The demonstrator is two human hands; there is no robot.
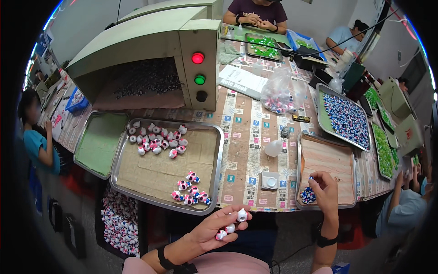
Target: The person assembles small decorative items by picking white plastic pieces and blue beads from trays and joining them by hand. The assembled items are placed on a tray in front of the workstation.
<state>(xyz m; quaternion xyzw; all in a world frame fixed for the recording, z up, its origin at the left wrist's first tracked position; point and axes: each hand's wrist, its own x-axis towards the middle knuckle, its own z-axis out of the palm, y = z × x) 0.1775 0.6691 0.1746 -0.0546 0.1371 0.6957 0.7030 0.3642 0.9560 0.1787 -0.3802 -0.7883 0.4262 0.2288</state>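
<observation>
Fingers of left hand (214, 228) grasping small glossy white rounded plastic figures (231, 227); right hand (325, 189) pinching blue beads (308, 195) over shallow metal tray (349, 160).

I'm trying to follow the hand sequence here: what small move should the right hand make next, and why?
Probably lift one small blue piece and bring it across to the left hand. The right hand is pinching at the blue cluster in the wood-lined tray, while the left hand holds out three white figurines, palm up.
</observation>
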